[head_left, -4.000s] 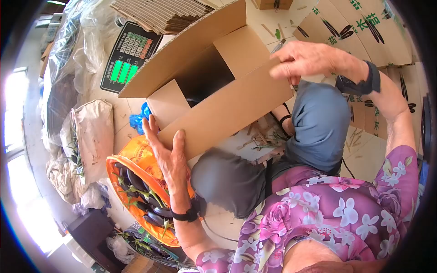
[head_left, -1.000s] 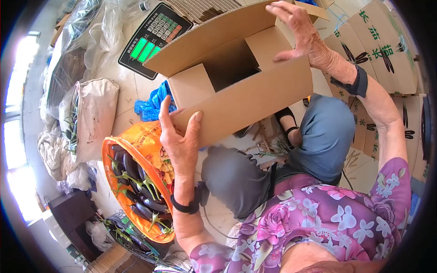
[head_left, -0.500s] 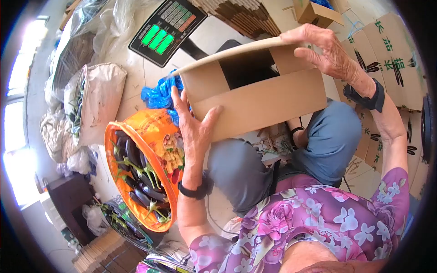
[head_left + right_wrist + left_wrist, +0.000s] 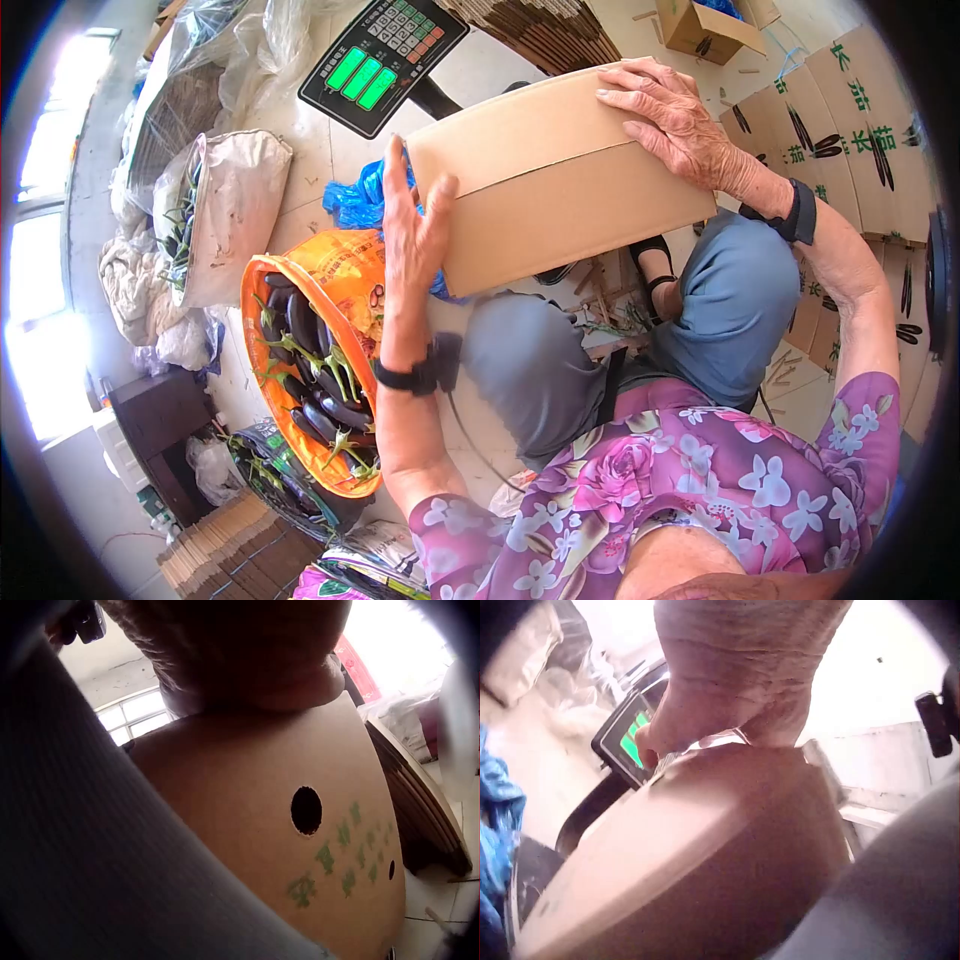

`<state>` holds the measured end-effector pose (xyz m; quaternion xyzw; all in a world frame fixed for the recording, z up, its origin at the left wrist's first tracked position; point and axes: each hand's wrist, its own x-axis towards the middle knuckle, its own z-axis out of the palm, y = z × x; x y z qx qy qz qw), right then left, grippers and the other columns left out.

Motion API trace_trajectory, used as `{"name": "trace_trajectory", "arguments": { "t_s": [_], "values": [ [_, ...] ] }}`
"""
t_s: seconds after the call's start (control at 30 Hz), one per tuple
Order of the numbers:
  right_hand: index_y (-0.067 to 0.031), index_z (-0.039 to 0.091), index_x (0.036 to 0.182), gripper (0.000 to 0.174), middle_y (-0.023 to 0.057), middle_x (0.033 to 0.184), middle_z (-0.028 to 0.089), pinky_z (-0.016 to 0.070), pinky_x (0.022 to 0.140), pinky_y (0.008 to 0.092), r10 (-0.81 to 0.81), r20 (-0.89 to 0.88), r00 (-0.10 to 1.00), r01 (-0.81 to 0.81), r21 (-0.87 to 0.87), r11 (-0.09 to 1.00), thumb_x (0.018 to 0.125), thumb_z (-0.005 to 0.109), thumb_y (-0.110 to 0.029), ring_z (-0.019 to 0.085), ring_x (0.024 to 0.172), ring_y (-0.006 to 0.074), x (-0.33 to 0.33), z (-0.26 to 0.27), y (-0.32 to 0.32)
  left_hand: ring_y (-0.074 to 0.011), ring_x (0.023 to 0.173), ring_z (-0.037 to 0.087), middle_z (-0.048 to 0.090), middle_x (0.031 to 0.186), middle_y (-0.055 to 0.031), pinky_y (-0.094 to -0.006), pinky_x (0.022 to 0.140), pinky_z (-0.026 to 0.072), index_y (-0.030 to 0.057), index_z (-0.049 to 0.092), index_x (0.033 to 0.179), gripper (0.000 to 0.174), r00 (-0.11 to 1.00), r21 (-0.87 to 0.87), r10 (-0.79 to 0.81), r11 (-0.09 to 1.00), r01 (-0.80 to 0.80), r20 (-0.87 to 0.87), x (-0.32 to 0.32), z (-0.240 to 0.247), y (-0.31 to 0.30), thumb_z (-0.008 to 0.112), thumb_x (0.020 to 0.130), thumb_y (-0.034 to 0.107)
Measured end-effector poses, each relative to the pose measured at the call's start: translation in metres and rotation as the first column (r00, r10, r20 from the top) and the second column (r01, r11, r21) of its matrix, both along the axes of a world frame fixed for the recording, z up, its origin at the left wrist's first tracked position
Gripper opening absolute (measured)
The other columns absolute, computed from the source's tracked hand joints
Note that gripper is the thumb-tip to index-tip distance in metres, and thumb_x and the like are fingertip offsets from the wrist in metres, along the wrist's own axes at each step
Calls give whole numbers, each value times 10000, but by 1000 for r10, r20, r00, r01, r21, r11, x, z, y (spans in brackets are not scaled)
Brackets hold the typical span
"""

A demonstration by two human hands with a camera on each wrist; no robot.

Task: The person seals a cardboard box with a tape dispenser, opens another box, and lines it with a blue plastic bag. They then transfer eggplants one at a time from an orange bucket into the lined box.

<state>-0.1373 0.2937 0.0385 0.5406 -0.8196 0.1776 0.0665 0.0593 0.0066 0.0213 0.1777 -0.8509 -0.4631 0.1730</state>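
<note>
A cardboard box [image 4: 580, 205] lies tilted over the person's knees, its two long top flaps folded down and meeting along a seam. At its left end, the left hand [image 4: 412, 235] rests with fingers straight along the edge and the thumb by the flap corner. The right hand [image 4: 685, 130] presses on the flaps at the right end, its fingers spread across the seam. In the right wrist view, the box's end panel [image 4: 247, 795] shows a round hole and green printed characters. Beneath the left wrist is an orange bag [image 4: 335, 255] with dark eggplants [image 4: 320, 400] inside.
A scale display [image 4: 383, 60] with green readouts stands beyond the box, beside crumpled blue plastic [image 4: 355, 205]. Folded cardboard [image 4: 545, 35] is stacked at the back. Printed cartons [image 4: 840, 140] stand at right; a whitish sack [image 4: 240, 205] is at left. Scraps litter the floor near the feet.
Both long top flaps, upright earlier, are now folded down over the dark opening. The right hand has moved from the raised far flap down onto the top. The box has shifted right in view.
</note>
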Motion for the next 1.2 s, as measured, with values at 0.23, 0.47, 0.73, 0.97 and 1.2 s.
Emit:
{"name": "trace_trajectory", "arguments": {
  "t_s": [0.23, 0.47, 0.73, 0.97, 1.2],
  "values": [
    [-109, 502, 1373, 431, 149, 1516, 385, 223, 1174, 429, -178, 244, 953, 231, -211, 950, 979, 542, -282, 323, 1418, 310, -5, -13, 2, -303, 1294, 440, 475, 1374, -197, -375, 1106, 319, 20, 458, 1357, 427, 995, 106, -88, 991, 83, 40, -37, -4, -17, 464, 1015, 275],
    [-38, 450, 1400, 489, 142, 1499, 386, 277, 1157, 387, 199, 914, 354, 538, -373, 756, 991, 514, -299, 342, 1398, 293, -14, -15, 2, -212, 1082, 534, 568, 1181, -143, -310, 970, 417, 53, 472, 1335, 356, 994, 91, -97, 992, 91, 56, -38, 5, -6, 491, 1012, 199],
    [-89, 508, 1345, 536, 132, 1283, 501, 378, 1017, 512, -368, 47, 929, 365, 64, 929, 969, 495, -471, 476, 1136, 376, -1, -21, -15, -147, 911, 538, 587, 1060, -87, -273, 824, 448, 85, 481, 1306, 314, 979, 108, -93, 991, 74, 179, -45, 19, -5, 470, 1030, 233],
    [-87, 480, 1361, 534, 124, 1271, 492, 366, 1045, 464, -350, 42, 936, 350, -4, 937, 958, 549, -431, 451, 1168, 330, 11, -18, -15, -161, 1066, 551, 563, 1181, -82, -290, 942, 461, 63, 446, 1369, 586, 996, 638, -86, 768, 56, 17, -38, 4, -9, 271, 1054, 525],
    [-76, 519, 1326, 563, 93, 1252, 499, 392, 999, 464, -358, -39, 933, 356, -41, 933, 945, 555, -488, 464, 1125, 323, 11, -19, -13, -214, 1218, 505, 515, 1304, -107, -378, 1067, 415, 44, 424, 1397, 692, 989, 772, -115, 620, 142, -90, -33, 4, -15, 225, 1030, 595]
  ]
}}
